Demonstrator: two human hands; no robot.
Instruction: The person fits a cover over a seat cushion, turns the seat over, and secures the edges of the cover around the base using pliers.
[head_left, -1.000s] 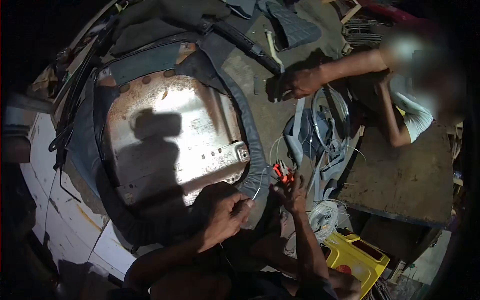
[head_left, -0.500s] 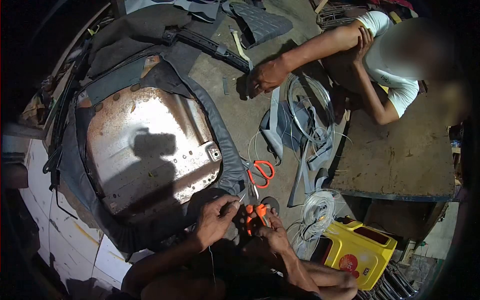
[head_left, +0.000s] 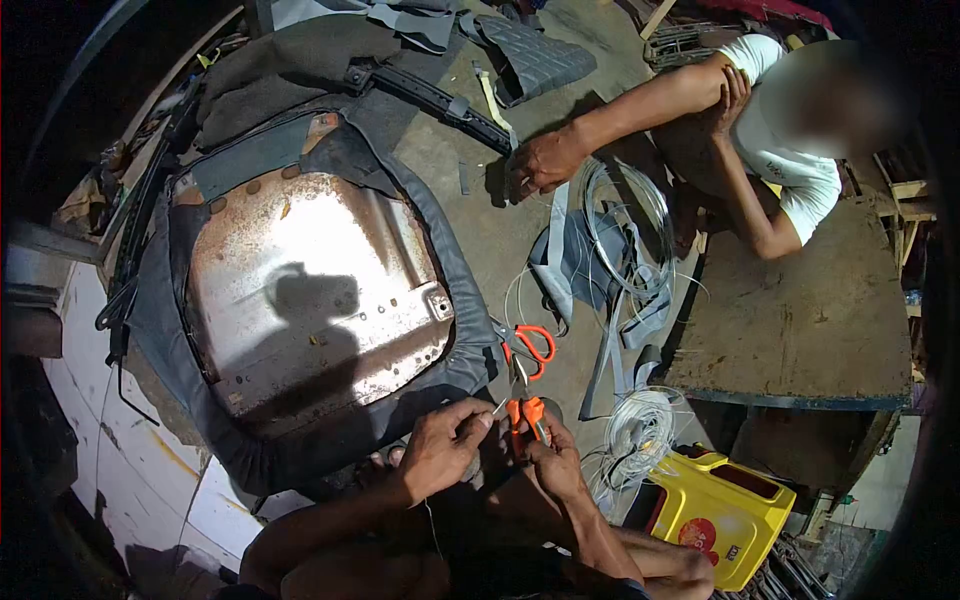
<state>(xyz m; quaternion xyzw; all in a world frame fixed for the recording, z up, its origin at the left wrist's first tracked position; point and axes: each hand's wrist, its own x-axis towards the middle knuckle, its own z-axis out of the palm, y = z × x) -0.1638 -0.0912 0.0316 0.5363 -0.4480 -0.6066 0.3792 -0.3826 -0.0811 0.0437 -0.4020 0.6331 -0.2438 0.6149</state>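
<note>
My left hand [head_left: 447,448] is closed in a pinch on a thin wire [head_left: 500,407]. The wire's short end sticks out past the fingertips, and a longer length hangs below the wrist. My right hand [head_left: 558,462] grips orange-handled pliers [head_left: 527,412], whose metal jaws point away from me, close to the wire end. Both hands are just off the near corner of a seat [head_left: 465,345], which lies with its rusty metal pan [head_left: 300,240] facing up and dark grey cover wrapped round the rim. Scissors [head_left: 537,350] with red-orange handles lie beside the seat, beyond the pliers.
Wire coils [head_left: 640,430] lie right of my hands, with a yellow plastic stool [head_left: 725,515] nearby. Farther off are another wire coil [head_left: 665,225] and grey fabric scraps [head_left: 575,265]. A co-worker [head_left: 690,90] sits at the upper right, one hand on a black metal rail [head_left: 440,105].
My right hand has raised and turned the pliers, bringing the handles closer together and the jaws nearer the wire. My left hand still pinches the wire. The whole view has shifted slightly.
</note>
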